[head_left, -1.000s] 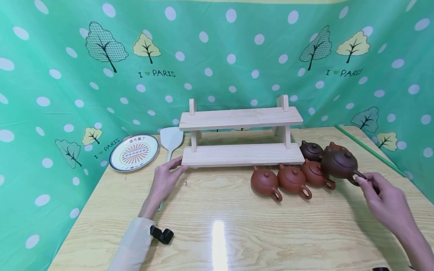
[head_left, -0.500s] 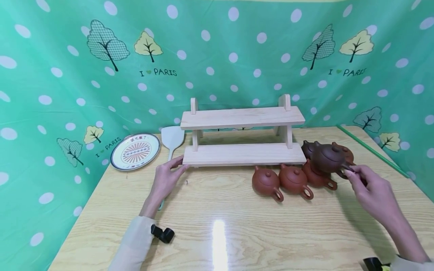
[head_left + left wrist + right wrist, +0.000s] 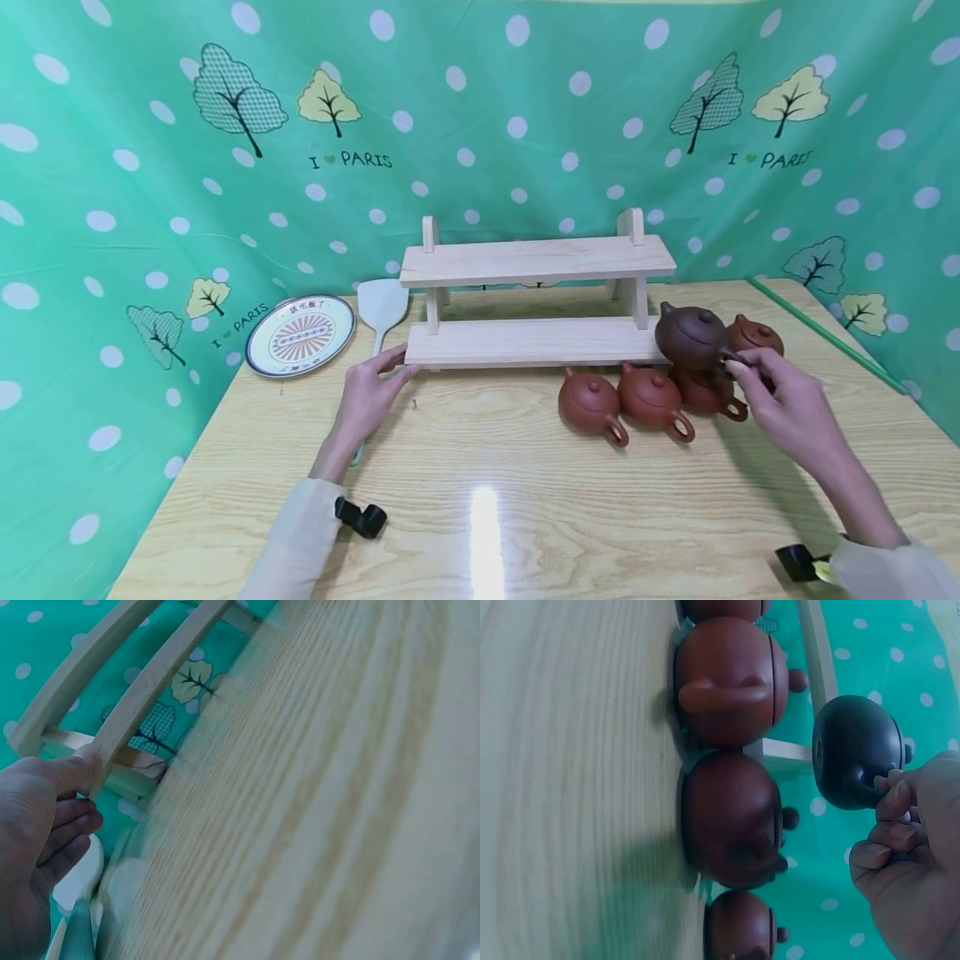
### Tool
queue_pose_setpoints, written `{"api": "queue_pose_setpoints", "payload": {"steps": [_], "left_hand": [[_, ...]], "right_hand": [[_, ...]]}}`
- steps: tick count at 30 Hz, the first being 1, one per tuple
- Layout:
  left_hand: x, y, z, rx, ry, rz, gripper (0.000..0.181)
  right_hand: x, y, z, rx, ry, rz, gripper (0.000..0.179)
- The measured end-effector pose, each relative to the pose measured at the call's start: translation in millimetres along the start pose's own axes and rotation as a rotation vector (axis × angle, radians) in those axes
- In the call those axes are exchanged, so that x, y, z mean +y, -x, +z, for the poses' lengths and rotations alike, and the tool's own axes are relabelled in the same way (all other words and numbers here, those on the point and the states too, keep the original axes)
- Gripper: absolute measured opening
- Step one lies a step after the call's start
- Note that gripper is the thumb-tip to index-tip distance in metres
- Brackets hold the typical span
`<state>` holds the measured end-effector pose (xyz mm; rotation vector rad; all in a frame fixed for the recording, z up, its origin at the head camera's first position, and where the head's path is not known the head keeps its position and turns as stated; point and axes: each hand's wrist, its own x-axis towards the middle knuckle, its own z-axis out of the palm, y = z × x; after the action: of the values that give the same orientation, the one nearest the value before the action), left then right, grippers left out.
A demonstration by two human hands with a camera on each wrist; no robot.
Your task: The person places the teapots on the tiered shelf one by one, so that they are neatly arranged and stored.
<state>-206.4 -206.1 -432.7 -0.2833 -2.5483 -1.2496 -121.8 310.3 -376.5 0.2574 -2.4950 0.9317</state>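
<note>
My right hand (image 3: 787, 408) pinches the handle of a dark brown teapot (image 3: 690, 337) and holds it in the air by the right end of the two-tier wooden shelf (image 3: 525, 342). In the right wrist view the dark teapot (image 3: 855, 750) is raised above the reddish-brown teapots. Those stand on the table: one (image 3: 588, 402) and another (image 3: 649, 398) in front of the shelf, a third (image 3: 701, 392) partly hidden below the dark pot, and one (image 3: 753, 333) behind. At the lower board's left end, my left hand (image 3: 367, 396) grips the wood, its thumb (image 3: 86, 757) against the board.
A round patterned plate (image 3: 300, 337) lies at the left, with a pale spatula (image 3: 382, 304) between it and the shelf. Along the right edge of the table (image 3: 570, 517) runs a green stick (image 3: 825, 335). A green dotted cloth (image 3: 517, 125) hangs behind.
My right hand has carried the dark teapot leftward and a little farther back, to the shelf's right end. The left hand stays at the shelf.
</note>
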Motion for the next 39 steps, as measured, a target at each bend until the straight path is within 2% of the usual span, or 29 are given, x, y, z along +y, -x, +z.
{"api": "queue_pose_setpoints", "payload": {"steps": [12,23,30,39], "left_hand": [[0.1,0.3,-0.9,-0.009,0.015,-0.011,0.044],[-1.1,-0.7,0.1,-0.009,0.002,-0.015,0.044],[-1.4,-1.3,-0.6,-0.013,-0.003,-0.007,0.044],[-1.6,-1.2,-0.7,-0.017,0.016,-0.016,0.046]], "right_hand": [[-13.9,-14.0,13.5,-0.04,-0.033,-0.017,0.012],[-22.0,-28.6,24.6,-0.027,-0.046,-0.062,0.004],[-28.9,-35.5,29.9,-0.042,-0.066,-0.058,0.007],[-38.8,-44.0,37.7,-0.039,-0.056,-0.094,0.008]]}}
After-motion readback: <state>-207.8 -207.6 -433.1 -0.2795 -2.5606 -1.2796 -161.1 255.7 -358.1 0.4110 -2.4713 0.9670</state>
